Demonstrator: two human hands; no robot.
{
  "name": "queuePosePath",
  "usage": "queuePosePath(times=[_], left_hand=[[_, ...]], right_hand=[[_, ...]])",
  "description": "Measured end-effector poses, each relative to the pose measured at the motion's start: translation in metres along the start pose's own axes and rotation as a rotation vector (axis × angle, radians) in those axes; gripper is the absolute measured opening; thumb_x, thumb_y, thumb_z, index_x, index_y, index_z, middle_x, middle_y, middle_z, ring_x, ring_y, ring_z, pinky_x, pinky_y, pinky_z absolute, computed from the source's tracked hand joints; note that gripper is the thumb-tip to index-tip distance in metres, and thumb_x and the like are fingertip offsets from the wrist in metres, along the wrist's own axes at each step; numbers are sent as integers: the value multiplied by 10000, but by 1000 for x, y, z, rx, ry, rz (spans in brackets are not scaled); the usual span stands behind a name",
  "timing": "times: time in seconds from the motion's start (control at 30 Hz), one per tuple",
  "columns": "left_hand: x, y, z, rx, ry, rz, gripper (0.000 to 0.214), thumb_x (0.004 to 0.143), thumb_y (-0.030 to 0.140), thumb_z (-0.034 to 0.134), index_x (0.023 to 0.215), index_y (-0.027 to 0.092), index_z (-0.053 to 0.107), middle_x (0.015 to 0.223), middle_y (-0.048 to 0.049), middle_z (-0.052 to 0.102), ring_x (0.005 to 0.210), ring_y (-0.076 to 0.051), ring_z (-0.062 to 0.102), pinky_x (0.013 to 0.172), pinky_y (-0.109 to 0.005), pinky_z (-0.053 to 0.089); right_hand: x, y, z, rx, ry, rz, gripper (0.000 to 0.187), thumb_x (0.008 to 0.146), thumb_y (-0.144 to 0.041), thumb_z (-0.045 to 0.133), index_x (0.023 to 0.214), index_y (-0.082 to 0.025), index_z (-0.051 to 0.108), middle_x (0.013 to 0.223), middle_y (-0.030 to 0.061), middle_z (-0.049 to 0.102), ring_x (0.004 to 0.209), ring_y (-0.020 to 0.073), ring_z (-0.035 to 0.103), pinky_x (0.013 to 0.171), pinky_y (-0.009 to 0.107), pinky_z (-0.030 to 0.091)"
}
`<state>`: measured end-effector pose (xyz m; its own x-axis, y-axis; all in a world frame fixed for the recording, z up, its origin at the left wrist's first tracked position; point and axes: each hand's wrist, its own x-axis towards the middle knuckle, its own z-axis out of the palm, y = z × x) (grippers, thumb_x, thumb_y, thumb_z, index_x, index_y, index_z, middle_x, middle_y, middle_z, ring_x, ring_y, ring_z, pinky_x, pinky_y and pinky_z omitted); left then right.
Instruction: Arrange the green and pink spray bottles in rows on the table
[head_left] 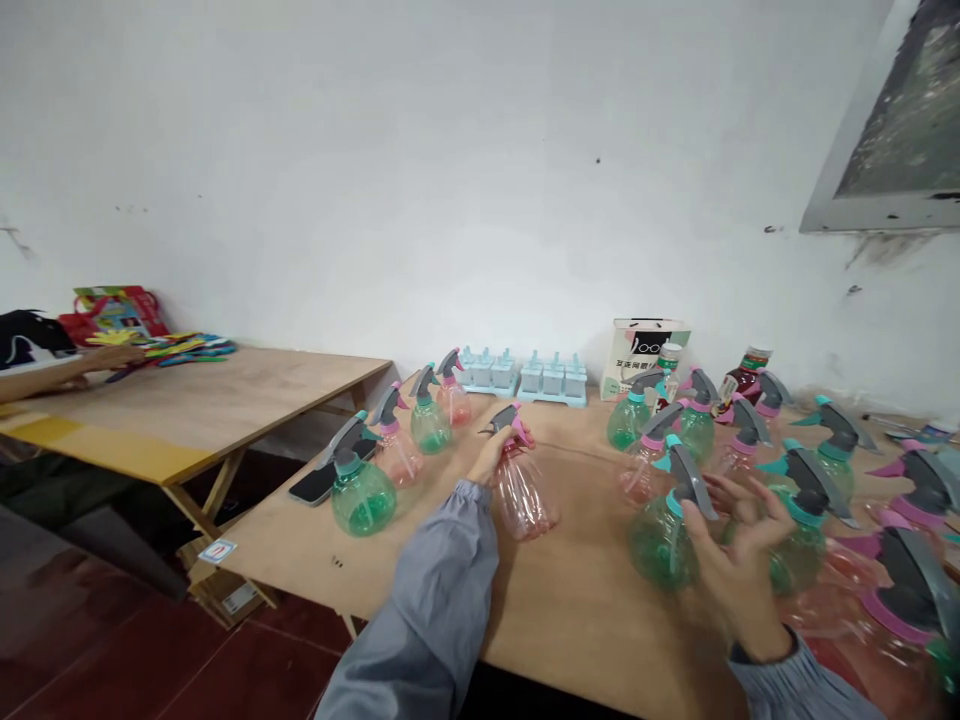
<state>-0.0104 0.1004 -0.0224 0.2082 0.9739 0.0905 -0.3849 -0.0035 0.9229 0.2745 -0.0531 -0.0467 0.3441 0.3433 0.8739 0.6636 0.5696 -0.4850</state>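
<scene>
My left hand [495,455] is closed around the neck of a pink spray bottle [525,497], which leans with its base toward me. My right hand [742,550] has its fingers apart beside a green spray bottle [660,543]; the thumb is by its grey spray head, and whether it touches cannot be made out. Several more pink and green spray bottles crowd around and behind that hand, among them a green one [795,555] just right of the fingers. On the left side of the table stand a green bottle [365,500] and a pink bottle [397,455], with others behind.
A phone [313,486] lies near the table's left edge. Pale blue popsicle molds [553,382], a printed box [621,352] and dark red bottles [742,378] stand along the wall. Across a gap, another person's arm [75,368] rests over a second table [247,385].
</scene>
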Motion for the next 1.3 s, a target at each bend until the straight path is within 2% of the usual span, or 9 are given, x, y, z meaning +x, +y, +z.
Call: queuePosePath(times=[0.1,0.2,0.3,0.5,0.67,0.8,0.97,1.13,1.3], left_hand=[[-6,4,0,-8,-67,-17,324,656,372,787,886,155,718,917,-92,776,1012,-277,732,813,-322,526],[-11,7,1,-14,-29,24,334,635,403,794,855,169,704,898,-76,777,989,-263,735,748,-293,511],[-13,10,3,-12,51,62,330,614,425,781,818,184,682,853,-56,773,965,-249,736,685,-263,485],[-23,16,9,16,28,94,393,623,429,769,909,171,699,895,-75,770,895,-224,730,587,-223,432],[-33,18,8,113,-18,13,468,554,328,836,974,171,703,641,1,677,539,-131,606,506,-230,433],[-35,18,10,105,-147,-23,477,548,364,859,957,173,703,734,-47,724,654,-183,687,476,-202,393],[-32,21,12,95,-36,81,339,619,426,790,782,160,661,773,-78,740,671,-161,684,463,-186,359],[-30,21,8,104,-112,199,356,626,399,798,875,174,681,882,-93,761,812,-223,716,508,-222,401],[-29,20,2,144,8,254,257,709,420,718,782,182,652,786,-68,728,802,-214,703,586,-249,468]], right_hand=[[-7,-8,22,-24,-98,50,647,853,-410,727,1348,-219,357,1196,115,576,1040,228,658,901,449,554],[-12,-9,42,-50,-163,68,620,875,-463,690,1346,-192,393,1207,143,575,1054,242,645,911,436,535],[-11,-2,63,-59,-227,79,581,900,-518,633,1326,-181,426,1146,138,605,1032,266,647,922,469,525],[-14,15,96,-47,-274,54,417,903,-565,592,1109,-205,542,1046,130,658,1047,313,633,926,515,516],[-28,33,98,66,-191,37,605,885,-532,618,1352,-199,426,1190,145,612,1098,289,617,971,520,499],[-35,48,96,115,-223,66,705,862,-526,633,1416,-199,347,1277,176,564,1160,305,595,980,533,498],[-42,54,94,71,-240,95,555,872,-508,611,1303,-198,450,1209,159,617,1136,310,613,966,542,502],[-45,48,99,76,-211,92,519,850,-474,644,1259,-199,485,1172,132,643,1115,283,631,957,493,520],[-45,46,103,68,-205,129,539,831,-487,664,1249,-198,482,1160,136,653,1075,281,648,920,482,538]])
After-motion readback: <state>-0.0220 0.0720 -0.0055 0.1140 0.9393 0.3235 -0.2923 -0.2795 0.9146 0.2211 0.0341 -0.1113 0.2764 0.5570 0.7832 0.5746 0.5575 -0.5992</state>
